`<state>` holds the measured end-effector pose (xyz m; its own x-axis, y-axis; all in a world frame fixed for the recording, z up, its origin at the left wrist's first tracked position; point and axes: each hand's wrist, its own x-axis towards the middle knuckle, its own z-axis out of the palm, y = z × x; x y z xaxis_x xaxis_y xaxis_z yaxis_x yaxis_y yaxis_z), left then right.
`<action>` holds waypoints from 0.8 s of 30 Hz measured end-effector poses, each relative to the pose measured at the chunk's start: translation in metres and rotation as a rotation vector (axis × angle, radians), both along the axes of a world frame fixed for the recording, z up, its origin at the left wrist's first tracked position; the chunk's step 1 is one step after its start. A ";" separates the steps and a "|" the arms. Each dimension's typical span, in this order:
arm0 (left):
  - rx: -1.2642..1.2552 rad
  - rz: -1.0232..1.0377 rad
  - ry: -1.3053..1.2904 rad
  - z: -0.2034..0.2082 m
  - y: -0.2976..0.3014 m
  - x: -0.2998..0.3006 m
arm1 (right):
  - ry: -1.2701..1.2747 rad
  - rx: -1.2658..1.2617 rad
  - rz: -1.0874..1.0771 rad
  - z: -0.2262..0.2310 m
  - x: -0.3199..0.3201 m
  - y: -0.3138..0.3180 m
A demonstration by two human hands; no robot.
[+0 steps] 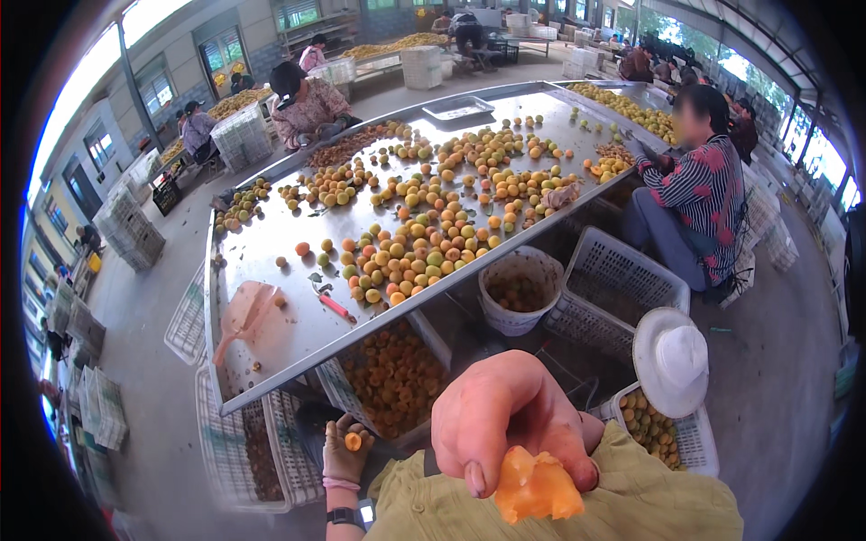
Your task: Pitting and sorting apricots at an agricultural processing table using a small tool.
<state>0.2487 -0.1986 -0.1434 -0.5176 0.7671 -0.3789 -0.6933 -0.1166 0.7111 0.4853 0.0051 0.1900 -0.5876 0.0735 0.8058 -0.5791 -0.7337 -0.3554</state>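
Note:
Close to the camera, my bare right hand [505, 401] pinches a torn piece of orange apricot flesh [537, 487] between thumb and fingers. Lower left, my left hand [343, 462] wears a pale glove, and its fingers are closed on a small apricot half [353, 442]. Between and beyond my hands, a crate [431, 332] full of opened apricot halves [388, 374] stands under the table's near edge. On the metal table [262, 248] lie many whole apricots [424, 243] in yellow, orange and green. A red-handled knife [334, 305] rests near its front edge.
A pink scoop [248, 316] lies at the table's left end. Below the edge stand a white bucket [519, 288], an open plastic crate [622, 279] and a crate of whole apricots [649, 428]. A white hat [672, 361] rests on that crate. Co-workers sit at the table's far side and right.

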 end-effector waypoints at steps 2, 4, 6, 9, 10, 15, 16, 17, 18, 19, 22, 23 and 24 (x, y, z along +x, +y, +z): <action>0.023 -0.021 0.056 0.000 0.001 0.000 | 0.030 -0.026 0.022 0.001 0.000 0.000; 0.045 0.030 -0.119 0.001 0.003 0.001 | 0.002 -0.024 0.042 0.003 0.000 -0.003; 0.065 0.063 -0.185 0.002 0.004 0.002 | -0.079 -0.026 -0.010 0.004 0.003 -0.006; 0.072 0.079 -0.185 -0.002 0.004 0.002 | -0.142 -0.031 -0.051 0.006 0.004 -0.009; 0.059 0.064 -0.208 -0.005 0.000 0.001 | -0.054 -0.040 0.024 0.006 0.000 -0.008; 0.104 0.077 -0.165 -0.024 -0.001 -0.003 | 0.033 -0.056 0.115 0.001 -0.007 -0.006; 0.097 0.082 -0.161 -0.025 -0.001 -0.003 | 0.032 -0.056 0.118 0.001 -0.008 -0.007; 0.092 0.080 -0.153 -0.025 -0.001 -0.003 | 0.055 -0.042 0.110 0.001 -0.008 -0.007; 0.087 0.077 -0.145 -0.024 -0.001 -0.002 | 0.029 -0.058 0.126 0.002 -0.007 -0.008; 0.086 0.065 -0.133 -0.020 -0.001 -0.002 | 0.027 -0.058 0.128 0.003 -0.007 -0.009; 0.078 0.048 -0.193 -0.003 -0.003 -0.001 | -0.149 -0.017 -0.041 0.009 0.000 -0.011; 0.074 0.045 -0.229 0.002 -0.002 0.000 | -0.181 0.002 -0.086 0.011 0.000 -0.010; 0.073 0.046 -0.222 0.006 -0.001 0.001 | -0.215 0.021 -0.130 0.012 0.000 -0.010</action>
